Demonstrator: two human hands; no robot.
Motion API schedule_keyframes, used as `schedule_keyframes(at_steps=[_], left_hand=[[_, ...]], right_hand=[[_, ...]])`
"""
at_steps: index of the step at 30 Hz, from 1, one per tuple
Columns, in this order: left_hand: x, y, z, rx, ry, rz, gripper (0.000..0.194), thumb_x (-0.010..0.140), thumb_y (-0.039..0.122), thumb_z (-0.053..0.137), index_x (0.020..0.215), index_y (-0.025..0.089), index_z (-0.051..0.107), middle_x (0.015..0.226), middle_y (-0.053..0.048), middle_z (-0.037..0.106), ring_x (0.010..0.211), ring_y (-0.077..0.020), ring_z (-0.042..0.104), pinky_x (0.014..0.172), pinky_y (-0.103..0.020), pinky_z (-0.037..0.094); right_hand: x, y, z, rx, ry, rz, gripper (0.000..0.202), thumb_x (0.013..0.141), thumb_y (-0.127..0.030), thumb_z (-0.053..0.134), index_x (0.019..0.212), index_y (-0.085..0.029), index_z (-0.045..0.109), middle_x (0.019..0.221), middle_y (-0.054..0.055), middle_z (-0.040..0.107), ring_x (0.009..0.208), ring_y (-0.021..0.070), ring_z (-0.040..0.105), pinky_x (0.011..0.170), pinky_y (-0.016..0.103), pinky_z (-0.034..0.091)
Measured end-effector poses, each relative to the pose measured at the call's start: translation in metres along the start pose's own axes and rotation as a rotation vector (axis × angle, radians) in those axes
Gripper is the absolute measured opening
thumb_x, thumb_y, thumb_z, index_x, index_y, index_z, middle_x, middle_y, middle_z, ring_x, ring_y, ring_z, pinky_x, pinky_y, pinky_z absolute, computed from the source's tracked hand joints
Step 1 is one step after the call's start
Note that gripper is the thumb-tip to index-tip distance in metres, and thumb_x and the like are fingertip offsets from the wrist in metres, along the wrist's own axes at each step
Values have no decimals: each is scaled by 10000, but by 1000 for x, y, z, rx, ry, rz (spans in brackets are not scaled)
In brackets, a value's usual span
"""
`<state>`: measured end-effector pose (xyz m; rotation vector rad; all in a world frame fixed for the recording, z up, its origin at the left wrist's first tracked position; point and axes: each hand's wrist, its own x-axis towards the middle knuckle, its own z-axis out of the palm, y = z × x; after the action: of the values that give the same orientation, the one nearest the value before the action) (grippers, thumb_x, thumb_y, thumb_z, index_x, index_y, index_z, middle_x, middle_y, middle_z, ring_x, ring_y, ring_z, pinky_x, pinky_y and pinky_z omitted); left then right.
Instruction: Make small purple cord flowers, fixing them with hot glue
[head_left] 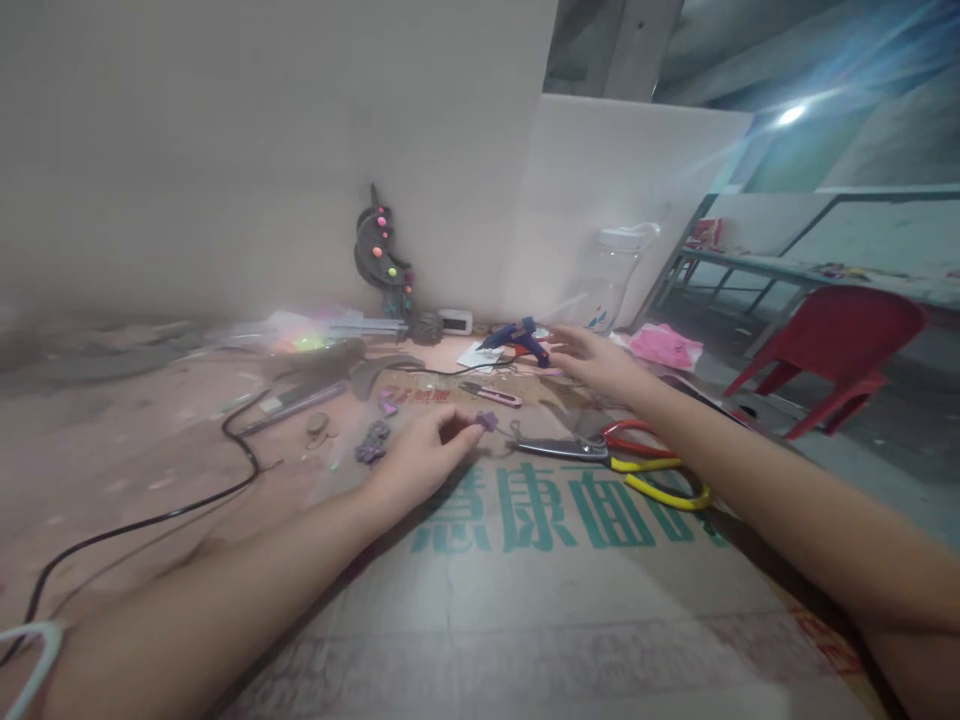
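My left hand (427,448) is closed, with a small purple flower-shaped piece (487,421) pinched at its fingertips above the cardboard. My right hand (589,358) reaches over the far side of the work surface, its fingers stretched out beside the handle of a blue glue gun (519,335). Whether those fingers touch the handle is hard to make out. A grey-purple cluster (372,442) lies just left of my left hand. Between my arms rest scissors (566,449) with red and yellow handles, and behind them small pink thread snips (491,395).
Printed cardboard (480,610) covers the near surface. A black cord (172,513) runs along the left. Against the wall stands a dark crescent-shaped ornament (375,250) with coloured balls. A clear bottle (611,275) and pink cloth (666,346) sit at the back right; beyond is a red chair (847,340).
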<state>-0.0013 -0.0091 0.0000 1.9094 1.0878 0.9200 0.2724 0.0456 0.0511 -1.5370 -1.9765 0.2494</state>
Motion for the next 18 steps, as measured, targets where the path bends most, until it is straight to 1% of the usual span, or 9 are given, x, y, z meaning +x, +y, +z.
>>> schedule_keyframes(at_steps=[2,4,7,9,11,13,15,18], left_hand=[[0,2,0,-19,-7,-9,235,862,389,551,856,164,620,806,-14,658,732,-161,578,663,-255,406],[0,2,1,-47,-12,-21,231,862,384,553,863,161,614,813,-17,655,735,-160,577,666,-255,408],[0,1,2,-75,-16,-19,227,865,380,553,862,160,609,812,-15,648,736,-155,571,667,-253,404],[0,1,2,-75,-17,-10,221,866,375,555,845,160,605,799,-9,638,731,-149,561,670,-250,398],[-1,2,2,-72,-22,-21,216,868,369,555,841,159,602,786,-4,628,717,-143,549,663,-248,389],[-1,4,1,-71,-23,-36,210,869,359,552,842,157,602,775,-3,624,701,-139,538,648,-245,380],[-1,6,1,-71,-19,-34,202,867,347,552,838,155,606,770,-3,624,698,-138,535,642,-244,376],[0,6,1,-68,-19,-23,204,867,348,550,835,155,611,766,-3,623,695,-138,533,639,-245,373]], right_hand=[[15,10,6,-142,-18,45,568,863,-330,580,1396,-160,479,1366,134,583,1119,249,636,933,342,504],[33,17,14,-222,-26,82,566,830,-328,626,1356,-145,523,1326,153,610,1113,286,636,938,359,495],[57,22,27,-249,-61,125,531,784,-330,682,1273,-146,590,1210,141,682,1048,286,661,890,340,502],[67,23,36,-256,-84,153,499,763,-337,705,1213,-138,624,1134,132,713,993,278,675,841,323,509],[71,23,44,-262,-86,185,456,752,-324,713,1153,-117,650,1078,142,727,950,278,681,802,315,509],[71,21,48,-261,-75,211,420,756,-286,702,1139,-118,659,1052,136,733,935,267,682,785,298,501],[70,19,46,-253,-64,228,416,771,-266,683,1165,-135,651,1045,117,737,942,252,680,783,281,492],[67,12,34,-235,-56,237,394,797,-296,662,1161,-148,655,1047,106,737,953,246,675,781,280,485]])
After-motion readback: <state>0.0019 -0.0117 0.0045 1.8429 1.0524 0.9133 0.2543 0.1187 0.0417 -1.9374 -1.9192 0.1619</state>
